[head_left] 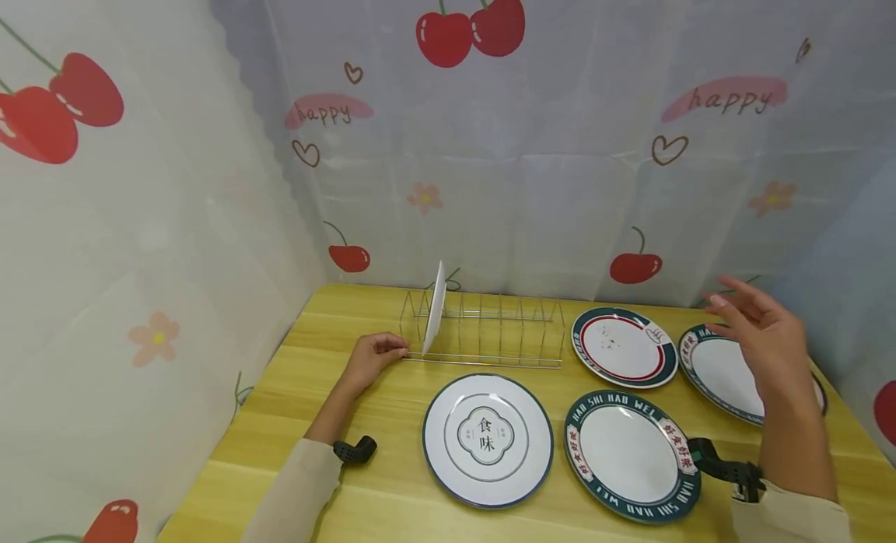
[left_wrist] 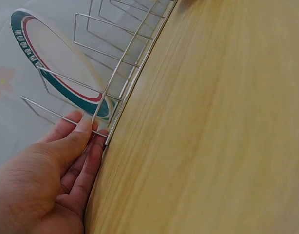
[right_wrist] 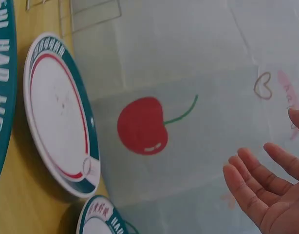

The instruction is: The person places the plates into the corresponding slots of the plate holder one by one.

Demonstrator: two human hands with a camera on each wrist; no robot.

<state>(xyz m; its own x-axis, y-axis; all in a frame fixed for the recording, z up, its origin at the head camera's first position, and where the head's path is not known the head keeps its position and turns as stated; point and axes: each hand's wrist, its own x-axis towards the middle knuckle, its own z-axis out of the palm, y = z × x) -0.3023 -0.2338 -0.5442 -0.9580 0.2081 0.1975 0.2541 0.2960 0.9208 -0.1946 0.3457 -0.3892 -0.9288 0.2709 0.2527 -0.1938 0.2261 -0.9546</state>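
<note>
A wire dish rack [head_left: 490,362] stands at the back of the table, with one plate [head_left: 435,306] upright near its left end. The left wrist view shows this plate's green rim [left_wrist: 62,85] and red ring. My left hand [head_left: 374,360] pinches the rack's front left corner between thumb and fingers. Raised over the far right plate [head_left: 721,368], my right hand [head_left: 766,341] holds nothing, its fingers loosely extended. That plate is partly hidden behind the hand. Beside it, a plate with a red ring [head_left: 623,347] lies flat.
Nearer the front lie a white plate with a blue rim [head_left: 448,450] and a green-rimmed lettered plate [head_left: 630,453]. A cherry-print curtain [head_left: 518,201] hangs behind and beside the wooden table [head_left: 378,496].
</note>
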